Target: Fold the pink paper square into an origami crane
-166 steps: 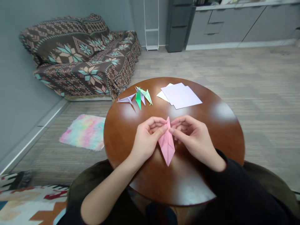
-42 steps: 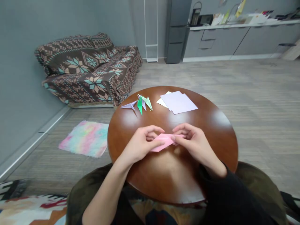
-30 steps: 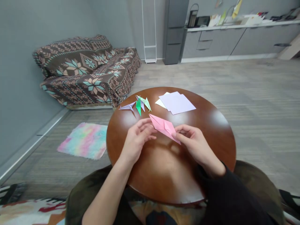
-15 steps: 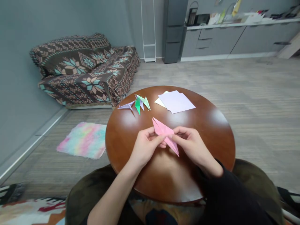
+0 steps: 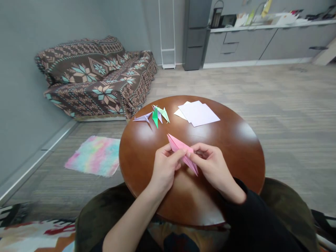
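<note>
A folded piece of pink origami paper (image 5: 177, 143), a long pointed diamond, is held above the near half of the table. One point leans to the far left, the other toward me on the right. My left hand (image 5: 166, 166) pinches its left edge, thumb on top and fingers beneath. On the opposite edge, my right hand (image 5: 210, 162) is closed with thumb and fingertips near the middle of the paper. Both thumbs almost meet there. The fingers under the paper are partly hidden.
The round brown wooden table (image 5: 141, 154) bears several folded paper cranes (image 5: 155, 116) at its far left. Square lilac sheets (image 5: 201, 113) lie at the far right over a pale sheet (image 5: 180, 114). Beyond are a patterned sofa (image 5: 97, 77) and a fluffy rug (image 5: 94, 155).
The pink paper has been turned from upright to sideways, then to a slant. My left hand let go briefly and gripped it again. Lately both thumbs have pressed at its middle.
</note>
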